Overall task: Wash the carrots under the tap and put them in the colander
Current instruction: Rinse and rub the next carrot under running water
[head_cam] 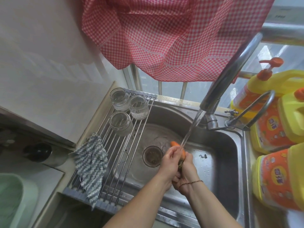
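Note:
An orange carrot is held over the steel sink, its tip under the stream of water from the tap. My left hand grips the carrot's middle from the left. My right hand grips its lower end, where dark greenish top shows between the fingers. Most of the carrot is hidden by both hands. A pale green container, perhaps the colander, sits at the lower left; I cannot tell for sure.
A roll-up rack spans the sink's left part with three glass jars and a blue-white cloth. Yellow detergent bottles stand at the right. A red checked curtain hangs above. The drain lies left of the hands.

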Available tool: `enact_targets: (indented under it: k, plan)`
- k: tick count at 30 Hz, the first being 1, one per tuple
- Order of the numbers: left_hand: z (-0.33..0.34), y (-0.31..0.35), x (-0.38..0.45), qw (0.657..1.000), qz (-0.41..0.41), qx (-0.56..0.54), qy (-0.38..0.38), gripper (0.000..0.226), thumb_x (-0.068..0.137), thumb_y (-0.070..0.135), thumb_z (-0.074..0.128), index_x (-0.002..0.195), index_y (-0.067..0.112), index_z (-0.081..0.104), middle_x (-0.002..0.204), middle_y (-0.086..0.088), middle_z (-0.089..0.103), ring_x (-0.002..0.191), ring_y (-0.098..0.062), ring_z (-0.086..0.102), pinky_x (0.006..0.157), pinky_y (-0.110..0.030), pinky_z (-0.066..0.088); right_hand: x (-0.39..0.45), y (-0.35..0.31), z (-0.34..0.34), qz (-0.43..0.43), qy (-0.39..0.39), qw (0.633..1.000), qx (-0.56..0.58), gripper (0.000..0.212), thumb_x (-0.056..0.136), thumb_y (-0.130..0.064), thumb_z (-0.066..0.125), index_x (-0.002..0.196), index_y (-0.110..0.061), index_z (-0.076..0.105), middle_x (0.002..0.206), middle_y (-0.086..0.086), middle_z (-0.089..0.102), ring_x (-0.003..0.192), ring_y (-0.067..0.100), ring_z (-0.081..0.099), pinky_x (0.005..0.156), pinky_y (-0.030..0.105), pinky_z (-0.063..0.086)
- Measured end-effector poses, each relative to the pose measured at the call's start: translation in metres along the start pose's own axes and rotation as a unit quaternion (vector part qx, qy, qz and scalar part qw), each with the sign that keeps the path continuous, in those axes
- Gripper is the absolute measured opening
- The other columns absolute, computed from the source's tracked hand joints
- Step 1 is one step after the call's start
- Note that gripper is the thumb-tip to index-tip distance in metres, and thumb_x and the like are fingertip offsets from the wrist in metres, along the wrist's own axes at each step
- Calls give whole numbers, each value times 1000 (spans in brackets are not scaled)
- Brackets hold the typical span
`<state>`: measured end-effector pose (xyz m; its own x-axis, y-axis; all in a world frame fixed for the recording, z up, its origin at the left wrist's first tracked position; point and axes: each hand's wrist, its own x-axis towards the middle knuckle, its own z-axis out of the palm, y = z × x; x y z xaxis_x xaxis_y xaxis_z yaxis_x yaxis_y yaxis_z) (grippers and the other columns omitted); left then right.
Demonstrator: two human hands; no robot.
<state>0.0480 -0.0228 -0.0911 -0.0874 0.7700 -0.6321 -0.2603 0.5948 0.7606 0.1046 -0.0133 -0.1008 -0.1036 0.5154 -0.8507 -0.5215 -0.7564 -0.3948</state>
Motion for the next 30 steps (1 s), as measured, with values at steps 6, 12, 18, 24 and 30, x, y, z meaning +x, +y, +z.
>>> enact_targets:
  k: [6, 12, 18, 24, 30]
  plan:
    - [-15, 1, -2, 990, 69, 51, -113, 36, 100, 25, 52, 133, 35, 41, 108, 6, 63, 60, -6, 45, 49, -15, 41, 0, -16, 1, 34, -7, 999, -38, 58, 89, -65, 29, 70, -20, 62, 44, -2, 38, 27, 9, 22, 44, 8, 22]
    - [-14, 6, -3, 995, 42, 23, -93, 22, 102, 23, 51, 120, 35, 49, 77, -3, 49, 35, -3, 31, 32, -13, 27, 2, -10, 6, 5, -52, 999, -8, 45, 91, -58, 33, 82, -23, 60, 50, -2, 47, 28, 9, 25, 40, 9, 21]
    - [-5, 3, -5, 999, 33, 10, -13, 25, 96, 20, 61, 120, 23, 54, 91, -4, 56, 35, 0, 42, 31, -12, 27, 8, 8, 2, -9, -49, 999, 10, 58, 93, -61, 33, 119, -18, 63, 90, -1, 66, 70, 19, 53, 53, 20, 26]
    - [5, 3, 7, 996, 17, -56, 70, 7, 90, 23, 70, 96, 24, 67, 93, -3, 71, 76, -10, 66, 62, -19, 51, 7, 5, 6, -28, -9, 999, -24, 59, 88, -58, 41, 123, -14, 56, 99, -2, 71, 60, 18, 49, 53, 24, 23]
    - [-4, -1, 0, 998, -22, -23, 49, 25, 103, 39, 43, 97, 35, 67, 44, 11, 51, 28, -5, 27, 31, -11, 20, 1, 2, 2, 16, -1, 1000, 3, 51, 91, -60, 35, 76, -17, 57, 49, 2, 39, 25, 8, 25, 33, 7, 21]
